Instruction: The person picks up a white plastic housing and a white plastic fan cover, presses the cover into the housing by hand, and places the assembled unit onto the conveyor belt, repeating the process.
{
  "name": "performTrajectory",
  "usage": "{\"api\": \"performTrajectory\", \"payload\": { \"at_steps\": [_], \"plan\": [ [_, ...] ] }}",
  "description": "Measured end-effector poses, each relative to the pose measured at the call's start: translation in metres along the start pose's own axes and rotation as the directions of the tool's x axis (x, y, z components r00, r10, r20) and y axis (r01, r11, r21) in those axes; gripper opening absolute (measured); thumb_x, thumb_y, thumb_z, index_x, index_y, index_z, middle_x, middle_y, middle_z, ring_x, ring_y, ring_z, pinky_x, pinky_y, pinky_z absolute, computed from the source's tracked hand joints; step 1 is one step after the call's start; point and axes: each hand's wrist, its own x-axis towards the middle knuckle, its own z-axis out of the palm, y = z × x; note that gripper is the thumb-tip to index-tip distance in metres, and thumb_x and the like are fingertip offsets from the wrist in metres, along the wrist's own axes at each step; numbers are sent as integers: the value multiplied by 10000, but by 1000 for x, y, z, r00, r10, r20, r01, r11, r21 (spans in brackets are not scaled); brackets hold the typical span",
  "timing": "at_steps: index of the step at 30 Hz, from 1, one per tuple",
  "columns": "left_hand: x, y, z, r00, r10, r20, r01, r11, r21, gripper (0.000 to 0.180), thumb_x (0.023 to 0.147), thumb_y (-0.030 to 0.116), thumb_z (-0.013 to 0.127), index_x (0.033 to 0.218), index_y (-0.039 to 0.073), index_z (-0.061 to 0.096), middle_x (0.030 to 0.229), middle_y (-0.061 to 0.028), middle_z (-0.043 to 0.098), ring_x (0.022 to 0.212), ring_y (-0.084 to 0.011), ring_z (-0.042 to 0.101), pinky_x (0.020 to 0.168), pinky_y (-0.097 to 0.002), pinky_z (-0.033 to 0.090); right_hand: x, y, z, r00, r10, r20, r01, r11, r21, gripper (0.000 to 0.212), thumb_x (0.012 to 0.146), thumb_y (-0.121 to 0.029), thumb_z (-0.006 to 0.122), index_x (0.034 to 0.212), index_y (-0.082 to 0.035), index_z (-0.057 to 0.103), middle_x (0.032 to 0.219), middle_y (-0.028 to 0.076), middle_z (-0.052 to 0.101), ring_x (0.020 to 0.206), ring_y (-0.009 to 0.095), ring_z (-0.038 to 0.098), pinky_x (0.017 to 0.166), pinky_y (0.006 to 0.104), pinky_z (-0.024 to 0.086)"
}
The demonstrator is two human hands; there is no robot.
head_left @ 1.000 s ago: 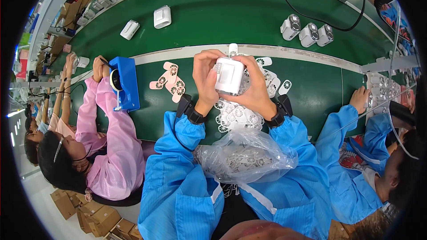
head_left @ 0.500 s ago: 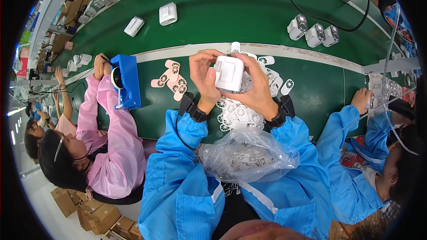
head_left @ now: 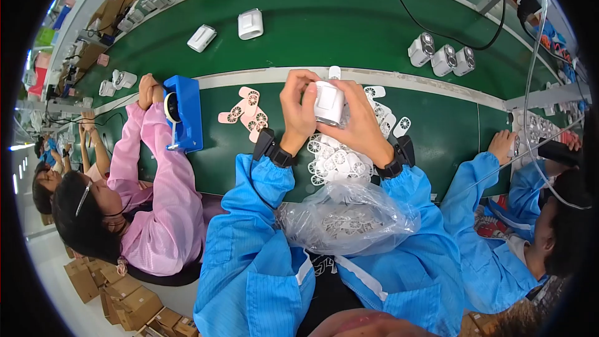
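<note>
Between my two hands is a small white plastic housing point(head_left: 329, 103) with rounded corners, a slotted grille and a raised panel on its face. My left hand point(head_left: 298, 115) grips it from the left, its thumb along the side. My right hand point(head_left: 362, 123) curls around the right side and underneath. The housing is held tilted above the bench; its underside is hidden by my fingers. Below and behind my hands lies a pile of flat white oval pieces point(head_left: 339, 161) with round spoked cut-outs. To the left are several similar pink pieces point(head_left: 248, 112).
A clear plastic bag point(head_left: 349, 218) of white pieces rests at my lap. A blue tape dispenser point(head_left: 190, 112) stands left, by a person in pink point(head_left: 165, 212). Beyond the pale rail point(head_left: 268, 75), white housings point(head_left: 251, 24) and three white units point(head_left: 443, 60) stand on the green belt point(head_left: 324, 19).
My hands have turned the housing, so its panelled face now tips away and shows at a slant. The whole view has shifted slightly. Both hands keep their hold.
</note>
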Motion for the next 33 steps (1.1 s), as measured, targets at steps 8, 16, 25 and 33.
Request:
{"api": "performTrajectory", "payload": {
  "at_steps": [8,16,25,33],
  "plan": [
    [34,11,-19,999,49,-18,-38,921,389,288,1013,88,623,1295,30,622,1324,-176,635,1234,-303,639,996,-398,517,68,71,-40,829,559,-6,-559,829,0,599,978,-447,726,1350,6,603,1101,177,706,1048,308,685,887,415,540],
    [201,-30,-125,856,17,516,-514,136,847,541,845,-34,682,1346,171,679,1622,-190,447,1518,-372,416,1136,-531,464,104,178,-61,887,380,-262,-460,774,-435,684,1051,-546,471,1245,92,625,1065,344,706,1043,519,676,940,542,539],
    [208,-67,-144,893,-319,316,-267,189,945,699,764,183,849,1406,292,597,1540,-166,475,1373,-456,527,1024,-557,551,96,147,-75,861,20,-508,-311,812,-495,419,1032,-361,608,1032,54,668,1084,299,675,1038,498,643,902,535,533],
    [200,-77,-136,957,-199,211,-183,152,971,614,791,331,868,1344,245,616,1352,-155,561,1152,-435,660,949,-536,594,66,52,0,984,170,-61,-177,848,-499,306,903,-304,806,928,-17,702,944,143,669,850,351,676,744,468,533]
  ]
}}
